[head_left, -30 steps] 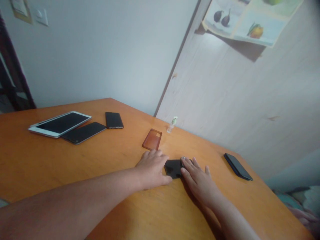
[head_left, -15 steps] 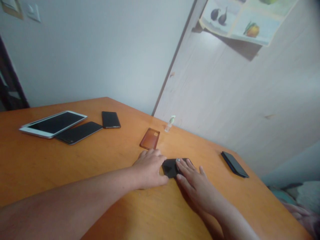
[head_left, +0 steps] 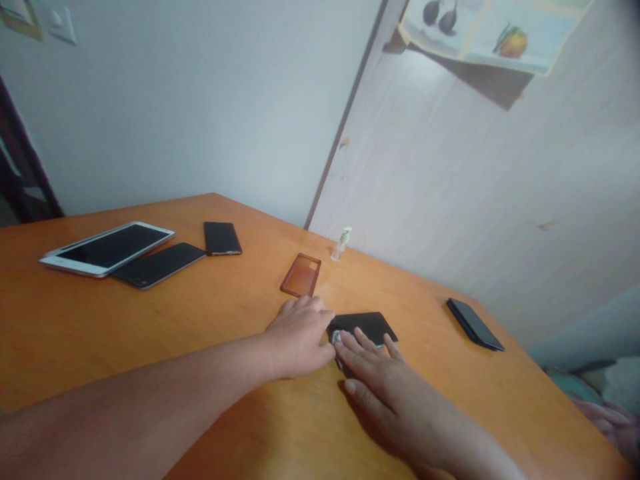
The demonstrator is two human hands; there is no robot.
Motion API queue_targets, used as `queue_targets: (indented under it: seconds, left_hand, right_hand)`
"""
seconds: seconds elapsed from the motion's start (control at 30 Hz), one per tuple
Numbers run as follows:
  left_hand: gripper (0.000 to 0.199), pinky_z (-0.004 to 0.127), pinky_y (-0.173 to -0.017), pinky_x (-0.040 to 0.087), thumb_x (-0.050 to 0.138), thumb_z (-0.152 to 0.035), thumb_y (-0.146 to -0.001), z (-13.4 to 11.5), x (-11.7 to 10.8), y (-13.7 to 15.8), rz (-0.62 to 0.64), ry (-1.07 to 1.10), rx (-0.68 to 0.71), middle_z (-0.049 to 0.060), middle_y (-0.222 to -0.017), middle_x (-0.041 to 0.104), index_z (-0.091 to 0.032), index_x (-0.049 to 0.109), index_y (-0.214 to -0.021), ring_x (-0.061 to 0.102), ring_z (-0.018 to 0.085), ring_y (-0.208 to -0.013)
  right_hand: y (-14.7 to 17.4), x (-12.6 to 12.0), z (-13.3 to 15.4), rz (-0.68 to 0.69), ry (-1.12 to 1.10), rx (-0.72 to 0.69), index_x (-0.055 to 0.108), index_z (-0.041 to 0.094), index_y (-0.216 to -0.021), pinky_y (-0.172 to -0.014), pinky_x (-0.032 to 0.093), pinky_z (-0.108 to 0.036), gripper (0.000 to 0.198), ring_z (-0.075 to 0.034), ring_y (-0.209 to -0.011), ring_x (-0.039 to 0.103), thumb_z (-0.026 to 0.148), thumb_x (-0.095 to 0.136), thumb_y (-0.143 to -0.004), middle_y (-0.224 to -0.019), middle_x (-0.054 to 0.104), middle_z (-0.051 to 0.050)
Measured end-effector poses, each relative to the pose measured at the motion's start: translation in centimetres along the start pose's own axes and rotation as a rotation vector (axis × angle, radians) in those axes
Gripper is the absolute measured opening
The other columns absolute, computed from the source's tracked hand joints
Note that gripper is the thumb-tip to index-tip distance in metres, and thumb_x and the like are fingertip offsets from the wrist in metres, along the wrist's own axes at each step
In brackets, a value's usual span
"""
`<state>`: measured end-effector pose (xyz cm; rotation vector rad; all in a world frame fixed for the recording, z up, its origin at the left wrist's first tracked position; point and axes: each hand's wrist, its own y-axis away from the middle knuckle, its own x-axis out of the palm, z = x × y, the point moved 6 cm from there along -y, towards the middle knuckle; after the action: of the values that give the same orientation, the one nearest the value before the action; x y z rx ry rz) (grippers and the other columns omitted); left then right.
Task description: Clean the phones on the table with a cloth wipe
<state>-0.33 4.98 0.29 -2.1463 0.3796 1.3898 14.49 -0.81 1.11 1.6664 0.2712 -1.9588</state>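
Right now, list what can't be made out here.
All in the head view:
Black device: near side, hidden by the right hand; left end, by the left hand.
Whitish patch beside the right hand: too blurred to identify.
Fruit poster: top, cut off by the upper picture edge.

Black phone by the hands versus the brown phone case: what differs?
The black phone looks opaque; the brown phone case looks translucent. The case has a camera cutout; the phone's visible part shows none. The right hand partly covers the phone; the case is mostly uncovered. Both lie flat on the table.
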Motion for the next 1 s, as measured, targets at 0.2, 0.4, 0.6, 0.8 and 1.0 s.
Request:
queue_targets:
  seconds: [0.2,0.4,0.6,0.8,1.0]
  left_hand:
    - [0.023,0.039,-0.082,0.040,0.051,-0.028,-0.081,0.0,0.2,0.0,0.007,-0.005,-0.004,0.008,-0.101,0.059,-0.023,0.065,-0.099,0.053,0.028,-0.098]
    - [0.036,0.042,-0.084,0.041,0.056,-0.049,-0.082,-0.1,0.0,0.0,-0.008,0.013,-0.013,0.009,-0.103,0.060,-0.023,0.065,-0.106,0.053,0.030,-0.100]
    - [0.049,0.042,-0.087,0.041,0.061,-0.057,-0.078,0.2,0.1,0.0,-0.013,0.030,-0.011,0.009,-0.105,0.059,-0.024,0.063,-0.113,0.053,0.030,-0.103]
    - [0.051,0.042,-0.086,0.042,0.062,-0.057,-0.077,0.1,0.1,0.0,-0.002,0.025,-0.004,0.009,-0.106,0.059,-0.025,0.062,-0.116,0.052,0.031,-0.104]
    - [0.049,0.041,-0.087,0.041,0.063,-0.057,-0.077,0.2,0.2,0.0,-0.006,0.023,-0.011,0.009,-0.108,0.059,-0.025,0.062,-0.115,0.052,0.031,-0.105]
  right_hand:
    - [0.2,-0.5,-2.4,-0.091,0.064,0.168,0.035,0.030,-0.149,-0.115,0.008,-0.066,0.052,-0.032,-0.146,0.018,0.046,0.034,-0.099,-0.155,0.033,-0.002]
    - [0.3,-0.5,-0.6,-0.034,0.055,0.048,0.032,0.029,-0.150,-0.117,0.012,-0.059,0.052,-0.027,-0.146,0.020,0.042,0.033,-0.099,-0.156,0.030,-0.002]
    - [0.3,-1.5,-5.1,-0.124,0.203,0.335,0.051,0.016,-0.139,-0.113,0.014,-0.066,0.048,-0.032,-0.139,0.036,0.035,0.034,-0.098,-0.146,0.047,-0.013]
    - [0.0,-1.2,-1.8,-0.149,0.124,0.159,0.046,0.017,-0.143,-0.117,0.012,-0.058,0.051,-0.029,-0.138,0.039,0.036,0.039,-0.096,-0.148,0.045,-0.013]
    - [0.0,-1.4,-3.0,-0.137,0.072,0.187,0.047,0.019,-0.142,-0.117,0.006,-0.060,0.049,-0.029,-0.137,0.040,0.038,0.036,-0.098,-0.148,0.044,-0.011]
